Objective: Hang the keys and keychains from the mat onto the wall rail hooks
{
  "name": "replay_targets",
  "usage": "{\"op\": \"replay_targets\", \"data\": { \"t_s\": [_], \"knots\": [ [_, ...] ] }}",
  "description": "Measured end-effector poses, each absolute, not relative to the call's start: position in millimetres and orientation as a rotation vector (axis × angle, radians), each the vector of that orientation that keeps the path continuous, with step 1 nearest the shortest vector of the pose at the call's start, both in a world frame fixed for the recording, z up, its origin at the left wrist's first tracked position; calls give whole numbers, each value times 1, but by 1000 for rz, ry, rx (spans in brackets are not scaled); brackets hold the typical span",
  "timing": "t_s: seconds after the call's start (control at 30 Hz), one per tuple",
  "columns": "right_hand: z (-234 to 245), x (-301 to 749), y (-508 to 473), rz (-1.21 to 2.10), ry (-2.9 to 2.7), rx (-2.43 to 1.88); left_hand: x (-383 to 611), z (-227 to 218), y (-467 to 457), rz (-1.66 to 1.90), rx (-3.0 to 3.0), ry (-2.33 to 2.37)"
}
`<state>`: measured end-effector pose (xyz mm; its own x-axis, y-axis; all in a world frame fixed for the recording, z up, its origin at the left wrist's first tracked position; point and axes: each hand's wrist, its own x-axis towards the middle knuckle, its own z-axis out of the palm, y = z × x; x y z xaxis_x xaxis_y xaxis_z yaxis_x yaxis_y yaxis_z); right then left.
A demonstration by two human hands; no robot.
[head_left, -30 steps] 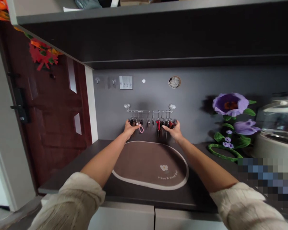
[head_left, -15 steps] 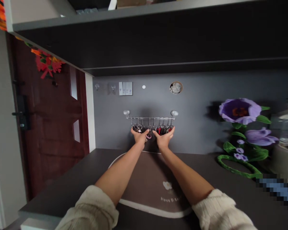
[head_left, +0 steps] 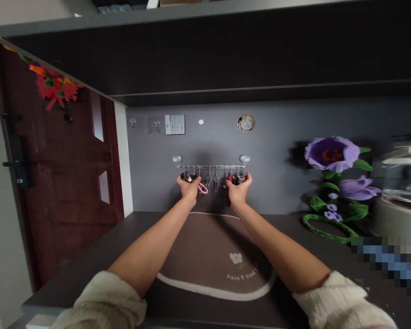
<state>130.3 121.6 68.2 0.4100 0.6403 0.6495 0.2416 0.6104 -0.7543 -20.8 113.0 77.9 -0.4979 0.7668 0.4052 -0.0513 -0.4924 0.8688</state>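
A clear hook rail [head_left: 210, 166] is fixed to the grey back wall by two round suction cups, with keys hanging from its hooks. My left hand [head_left: 189, 191] is closed around a bunch of keys [head_left: 191, 176] at the rail's left part; a pink carabiner [head_left: 202, 188] sticks out beside its thumb. At the right end, my right hand [head_left: 238, 193] cups another bunch of keys [head_left: 238, 180], with something red among them. Between the hands, a single silver key [head_left: 216, 183] hangs free next to a key ring [head_left: 209, 180]. My fingers behind the bunches are mostly hidden.
A brown mat [head_left: 208, 256] with a white edge lies on the dark counter below. Purple knitted flowers [head_left: 332, 154] and a glass-topped container [head_left: 402, 196] stand at right. A dark shelf [head_left: 205, 55] overhangs everything. Left is a red-brown door [head_left: 65, 192].
My hands have moved apart, the left one leftward and the right one slightly right along the rail. Keys in the middle now show between them. The camera view has shifted a little.
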Motion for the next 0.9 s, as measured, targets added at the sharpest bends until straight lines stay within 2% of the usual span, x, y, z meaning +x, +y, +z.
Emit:
{"op": "replay_targets", "data": {
  "t_s": [0.13, 0.3, 0.4, 0.6, 0.7, 0.8, 0.9],
  "knots": [
    [90, 131, 129, 296, -1164, -886, -19, 103, 108, 2077, 1225, 1118],
    [121, 135, 124, 451, -1136, -889, -17, 138, 96, 1920, 1205, 1009],
    [125, 140, 106, 541, -1206, -856, -23, 140, 83, 1875, 1257, 926],
    [75, 148, 58, 881, -1458, -1087, -40, 78, 51, 1469, 1273, 1128],
    [42, 147, 44, 929, -1585, -1249, -45, 40, 37, 1322, 1271, 1235],
    [24, 150, 43, 681, -1779, -1419, -51, 17, 28, 1117, 1482, 1320],
    [23, 154, 49, 350, -2026, -1515, -59, 11, 21, 1058, 1813, 1589]
  ]
}}
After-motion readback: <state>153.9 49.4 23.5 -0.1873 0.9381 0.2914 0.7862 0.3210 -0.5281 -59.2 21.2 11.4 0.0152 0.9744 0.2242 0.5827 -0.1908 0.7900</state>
